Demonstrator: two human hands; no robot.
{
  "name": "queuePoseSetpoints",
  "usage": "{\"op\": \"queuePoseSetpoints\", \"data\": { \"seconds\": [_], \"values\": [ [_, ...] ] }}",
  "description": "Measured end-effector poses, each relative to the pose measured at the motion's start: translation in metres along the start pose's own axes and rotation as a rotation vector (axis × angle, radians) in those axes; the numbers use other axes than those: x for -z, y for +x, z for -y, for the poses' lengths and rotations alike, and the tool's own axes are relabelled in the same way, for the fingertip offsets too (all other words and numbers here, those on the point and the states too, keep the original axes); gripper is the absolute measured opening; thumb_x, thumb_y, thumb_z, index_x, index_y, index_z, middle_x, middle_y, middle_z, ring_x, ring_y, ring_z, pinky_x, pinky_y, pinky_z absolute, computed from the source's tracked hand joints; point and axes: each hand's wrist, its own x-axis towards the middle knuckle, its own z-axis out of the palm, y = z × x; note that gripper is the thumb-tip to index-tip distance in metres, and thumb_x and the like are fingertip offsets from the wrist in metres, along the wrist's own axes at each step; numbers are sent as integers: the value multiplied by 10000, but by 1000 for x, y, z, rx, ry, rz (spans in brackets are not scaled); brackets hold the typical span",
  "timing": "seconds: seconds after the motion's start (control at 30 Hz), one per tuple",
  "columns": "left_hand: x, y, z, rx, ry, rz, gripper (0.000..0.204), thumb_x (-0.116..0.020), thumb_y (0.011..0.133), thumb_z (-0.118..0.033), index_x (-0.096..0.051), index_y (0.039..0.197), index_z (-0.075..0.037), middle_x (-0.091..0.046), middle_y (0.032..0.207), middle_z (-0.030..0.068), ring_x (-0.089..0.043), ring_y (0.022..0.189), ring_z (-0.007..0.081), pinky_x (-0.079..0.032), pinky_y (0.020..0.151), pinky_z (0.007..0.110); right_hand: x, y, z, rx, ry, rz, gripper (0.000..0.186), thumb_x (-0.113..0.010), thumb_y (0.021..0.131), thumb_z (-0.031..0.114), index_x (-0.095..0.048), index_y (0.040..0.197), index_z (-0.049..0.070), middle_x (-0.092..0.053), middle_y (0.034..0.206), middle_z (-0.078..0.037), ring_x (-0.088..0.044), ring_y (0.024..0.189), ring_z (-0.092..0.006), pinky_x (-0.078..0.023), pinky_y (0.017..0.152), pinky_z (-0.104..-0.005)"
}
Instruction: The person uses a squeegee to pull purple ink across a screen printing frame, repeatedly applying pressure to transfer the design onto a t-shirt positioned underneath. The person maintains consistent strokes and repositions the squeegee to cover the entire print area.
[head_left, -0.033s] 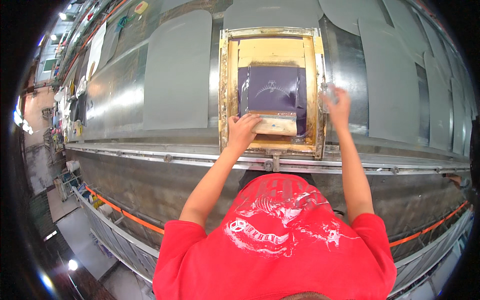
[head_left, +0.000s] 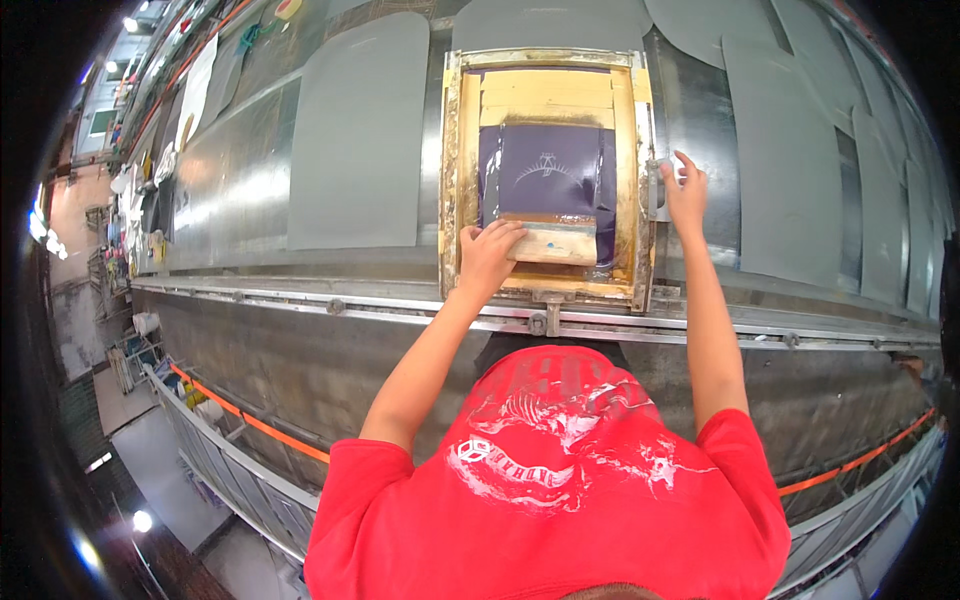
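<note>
A screen-printing frame (head_left: 449, 190) with yellowed inner edges lies flat on the table before me. Its middle is a dark purple panel (head_left: 545, 150) carrying a pale, curved design. Across the near part of the panel rests a squeegee (head_left: 557, 246) with a pale wooden handle. My left hand (head_left: 487, 258) is closed over the left end of that handle. Beside the frame's right edge, my right hand (head_left: 686, 198) has its thumb and fingers apart. Close to those fingers is a small metal bracket (head_left: 657, 190) on the frame's side; whether they touch it is hard to tell.
Grey sheet panels (head_left: 360, 140) lie along the metal table on both sides of the frame. A metal rail (head_left: 400, 313) runs along the near table edge, with a clamp (head_left: 545, 322) under the frame. Orange strips (head_left: 240, 412) border a lower ledge behind me.
My right hand has shifted slightly right and its fingers have spread near the bracket. My left hand keeps its hold on the squeegee. The whole view has moved a little.
</note>
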Motion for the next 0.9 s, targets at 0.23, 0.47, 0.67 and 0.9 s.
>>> {"op": "queuePoseSetpoints", "data": {
  "seconds": [0.23,0.47,0.67,0.9],
  "values": [
    [0,-26,3,7,-10,-76,512,-745,685,-40,-696,1180,-163,-686,1268,-18,-591,1227,160,-373,940,442,-23,29,29,-59,-14,-158,289,-617,990,311,-728,1113,75,-730,882,-120,-673,803,-225,-505,758,-360],
    [68,-79,89,85,-25,-122,538,-767,669,-62,-694,1194,-156,-680,1288,-11,-600,1225,177,-382,948,432,-109,-17,132,77,143,-208,267,-602,1007,280,-722,1084,54,-732,894,-119,-663,798,-194,-505,741,-348],
    [141,-135,251,92,63,-17,582,-762,654,-56,-690,1219,-173,-670,1311,-14,-591,1221,178,-408,924,408,-267,-73,233,158,259,-238,275,-577,1020,281,-706,1069,44,-707,837,-117,-604,723,-176,-487,700,-352],
    [166,-151,303,-46,142,-31,646,-776,617,-29,-688,1244,-159,-683,1306,-16,-624,1160,170,-415,867,376,-296,-89,272,52,227,-185,197,-575,990,204,-692,1052,58,-639,727,-188,-614,636,-308,-478,637,-431]
  ]
}}
